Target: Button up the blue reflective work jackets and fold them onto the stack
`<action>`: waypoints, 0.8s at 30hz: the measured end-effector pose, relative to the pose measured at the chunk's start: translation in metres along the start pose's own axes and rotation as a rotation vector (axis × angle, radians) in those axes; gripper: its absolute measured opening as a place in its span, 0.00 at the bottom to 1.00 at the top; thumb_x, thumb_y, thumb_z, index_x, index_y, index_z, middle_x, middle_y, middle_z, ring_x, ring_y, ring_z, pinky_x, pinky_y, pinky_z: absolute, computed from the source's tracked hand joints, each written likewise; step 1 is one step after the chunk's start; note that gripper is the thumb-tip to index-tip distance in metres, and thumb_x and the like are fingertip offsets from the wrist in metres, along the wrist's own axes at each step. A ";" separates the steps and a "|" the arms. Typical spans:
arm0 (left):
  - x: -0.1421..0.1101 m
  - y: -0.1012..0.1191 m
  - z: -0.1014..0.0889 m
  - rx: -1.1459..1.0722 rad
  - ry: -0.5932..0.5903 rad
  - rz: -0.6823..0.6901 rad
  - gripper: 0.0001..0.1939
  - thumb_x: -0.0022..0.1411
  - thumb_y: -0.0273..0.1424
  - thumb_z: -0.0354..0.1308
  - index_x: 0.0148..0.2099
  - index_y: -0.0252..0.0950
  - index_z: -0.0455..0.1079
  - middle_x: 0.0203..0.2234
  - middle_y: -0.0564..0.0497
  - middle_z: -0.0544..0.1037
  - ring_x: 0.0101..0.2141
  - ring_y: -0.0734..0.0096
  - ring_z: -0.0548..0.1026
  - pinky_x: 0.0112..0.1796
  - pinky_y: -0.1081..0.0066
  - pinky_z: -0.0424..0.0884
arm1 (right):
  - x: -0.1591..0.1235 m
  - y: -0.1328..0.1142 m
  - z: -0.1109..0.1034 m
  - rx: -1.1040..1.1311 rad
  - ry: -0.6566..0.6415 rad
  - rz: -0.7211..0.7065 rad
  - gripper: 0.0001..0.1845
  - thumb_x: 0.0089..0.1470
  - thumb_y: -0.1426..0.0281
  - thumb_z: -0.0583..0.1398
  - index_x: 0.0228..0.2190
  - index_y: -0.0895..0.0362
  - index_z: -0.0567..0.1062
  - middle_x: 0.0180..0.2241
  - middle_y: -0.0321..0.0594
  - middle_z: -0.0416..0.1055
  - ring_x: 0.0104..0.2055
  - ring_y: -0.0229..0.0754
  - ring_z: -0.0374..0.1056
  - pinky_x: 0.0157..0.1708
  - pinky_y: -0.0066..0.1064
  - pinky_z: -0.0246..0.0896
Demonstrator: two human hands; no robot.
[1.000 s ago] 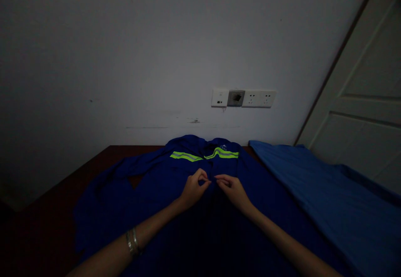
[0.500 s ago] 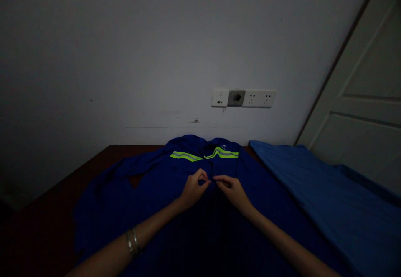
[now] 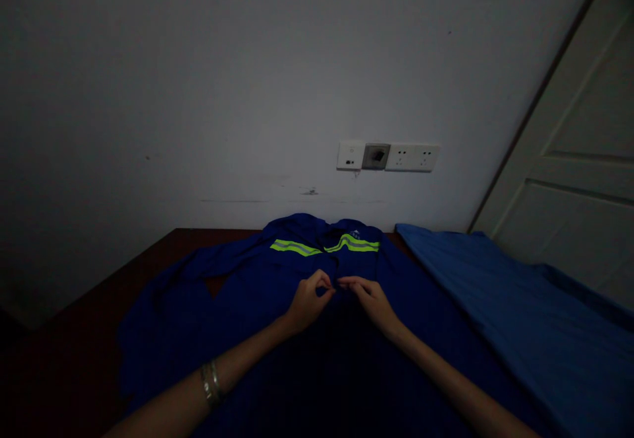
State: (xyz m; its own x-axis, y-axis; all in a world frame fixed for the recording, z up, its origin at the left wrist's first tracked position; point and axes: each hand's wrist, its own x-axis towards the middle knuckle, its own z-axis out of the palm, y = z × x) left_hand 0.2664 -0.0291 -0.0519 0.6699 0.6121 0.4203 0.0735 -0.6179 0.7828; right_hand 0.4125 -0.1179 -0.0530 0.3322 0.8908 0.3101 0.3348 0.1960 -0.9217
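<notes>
A dark blue work jacket (image 3: pixel 297 267) with yellow-green and grey reflective strips across the chest lies spread out, collar toward the wall. Over its front opening, my left hand (image 3: pixel 311 299) pinches the jacket's edge between thumb and forefinger. Close beside it, my right hand (image 3: pixel 369 299) has its fingers bent together on the other side of the opening, also pinching the fabric. The fingertips almost meet. Whatever small part lies between them, perhaps a button, is too dark to make out.
Under the jacket is a dark red-brown tabletop (image 3: pixel 64 352). Lighter blue cloth (image 3: pixel 515 306) lies at the right. Behind stands a pale wall (image 3: pixel 222 94) with a row of sockets (image 3: pixel 411 158), and a panelled door (image 3: pixel 584 160) is at the right.
Both hands stay at the jacket's front opening, with only slight finger movement. The right fingers look a little straighter, and the view has shifted slightly.
</notes>
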 end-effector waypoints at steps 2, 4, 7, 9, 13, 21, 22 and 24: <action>0.000 0.000 0.000 -0.008 0.002 0.006 0.03 0.53 0.24 0.54 0.32 0.36 0.63 0.27 0.54 0.74 0.32 0.73 0.74 0.34 0.76 0.65 | 0.001 0.000 0.000 0.013 0.003 0.012 0.16 0.50 0.64 0.54 0.34 0.57 0.78 0.32 0.43 0.76 0.38 0.45 0.70 0.42 0.37 0.61; -0.001 0.002 -0.001 -0.011 0.001 0.009 0.04 0.53 0.24 0.54 0.31 0.36 0.63 0.27 0.54 0.74 0.31 0.73 0.74 0.33 0.76 0.65 | 0.001 0.000 0.001 0.015 0.003 0.009 0.16 0.49 0.63 0.55 0.34 0.57 0.78 0.33 0.43 0.76 0.38 0.45 0.70 0.42 0.36 0.61; -0.001 0.003 -0.001 -0.016 0.003 0.008 0.04 0.52 0.24 0.55 0.31 0.36 0.63 0.27 0.54 0.74 0.32 0.72 0.74 0.33 0.76 0.65 | 0.000 0.001 0.002 0.004 -0.006 0.010 0.15 0.49 0.62 0.56 0.34 0.57 0.78 0.33 0.43 0.76 0.39 0.45 0.70 0.40 0.35 0.62; -0.001 0.004 -0.001 -0.018 0.003 0.005 0.04 0.52 0.24 0.55 0.31 0.36 0.63 0.27 0.54 0.74 0.32 0.72 0.74 0.33 0.76 0.65 | 0.000 0.002 0.002 -0.007 -0.011 0.003 0.14 0.49 0.62 0.57 0.33 0.56 0.77 0.33 0.42 0.76 0.39 0.45 0.70 0.40 0.35 0.63; 0.000 0.004 -0.002 -0.014 -0.005 -0.011 0.04 0.52 0.25 0.55 0.31 0.36 0.63 0.26 0.54 0.74 0.31 0.72 0.74 0.33 0.76 0.64 | 0.001 0.003 0.001 -0.021 0.009 -0.005 0.14 0.49 0.63 0.56 0.34 0.56 0.77 0.33 0.42 0.76 0.38 0.44 0.70 0.40 0.35 0.62; 0.000 0.000 0.000 0.007 0.006 -0.003 0.04 0.52 0.25 0.55 0.31 0.36 0.63 0.26 0.54 0.74 0.32 0.72 0.74 0.33 0.76 0.65 | 0.002 0.006 0.000 0.020 0.042 0.028 0.14 0.47 0.63 0.57 0.33 0.57 0.77 0.32 0.43 0.76 0.36 0.44 0.70 0.39 0.35 0.63; 0.000 0.000 0.000 0.007 0.005 -0.006 0.04 0.52 0.25 0.55 0.31 0.36 0.63 0.26 0.54 0.74 0.31 0.72 0.74 0.33 0.76 0.65 | 0.002 0.006 0.000 0.029 0.044 0.033 0.14 0.47 0.63 0.57 0.33 0.57 0.77 0.32 0.43 0.76 0.36 0.44 0.71 0.39 0.35 0.63; 0.000 0.001 0.000 0.008 0.008 -0.011 0.04 0.52 0.25 0.55 0.31 0.36 0.62 0.26 0.55 0.74 0.31 0.72 0.74 0.33 0.76 0.65 | 0.003 0.007 0.000 0.055 0.047 0.048 0.14 0.46 0.62 0.58 0.33 0.57 0.76 0.31 0.43 0.76 0.36 0.45 0.71 0.39 0.36 0.64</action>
State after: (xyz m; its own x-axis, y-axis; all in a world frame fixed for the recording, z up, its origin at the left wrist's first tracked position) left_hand 0.2662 -0.0300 -0.0514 0.6634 0.6227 0.4148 0.0872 -0.6150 0.7837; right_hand 0.4153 -0.1142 -0.0583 0.3880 0.8797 0.2749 0.2690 0.1772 -0.9467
